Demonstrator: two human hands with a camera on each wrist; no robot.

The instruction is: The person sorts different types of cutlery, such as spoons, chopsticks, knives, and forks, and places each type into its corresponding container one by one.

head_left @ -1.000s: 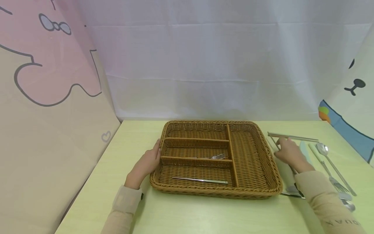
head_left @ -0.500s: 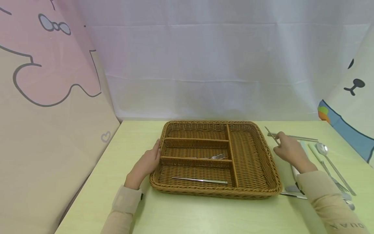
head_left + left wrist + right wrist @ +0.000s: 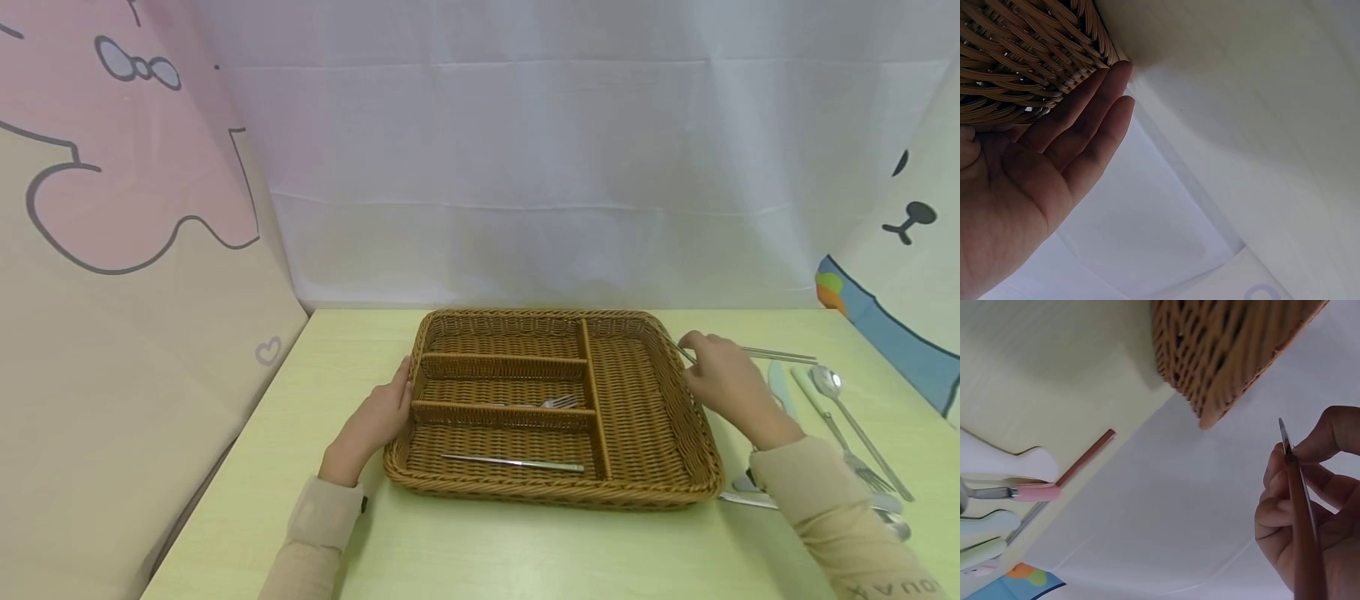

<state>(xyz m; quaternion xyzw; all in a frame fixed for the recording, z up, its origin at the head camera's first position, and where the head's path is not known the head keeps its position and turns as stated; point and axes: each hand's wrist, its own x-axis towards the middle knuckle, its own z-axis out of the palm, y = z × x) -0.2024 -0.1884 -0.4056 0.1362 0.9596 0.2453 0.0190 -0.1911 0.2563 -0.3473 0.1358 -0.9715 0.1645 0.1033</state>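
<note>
A brown wicker cutlery basket (image 3: 517, 496) with several compartments stands mid-table. My left hand (image 3: 378, 417) rests against its left wall; in the left wrist view the straight fingers (image 3: 1091, 134) lie along the wicker. My right hand (image 3: 726, 382) is at the basket's right rim, pinching a slim chopstick (image 3: 1307, 537) with a brown handle and metal end between thumb and fingertips. Its tip overlaps the right rim in the head view. Inside the basket, a fork (image 3: 558, 402) lies in the middle-left compartment and a thin stick with a pale green end (image 3: 517, 462) in the front one.
Right of the basket lie chopsticks (image 3: 780, 355), a pale green knife (image 3: 778, 382), a spoon (image 3: 827, 382) and a fork (image 3: 866, 477). More cutlery is partly hidden under the right sleeve (image 3: 810, 492). A white curtain (image 3: 480, 208) hangs behind the table.
My right hand has lifted the chopstick off the table and moved it left to the basket's right rim. The left hand and basket have stayed put.
</note>
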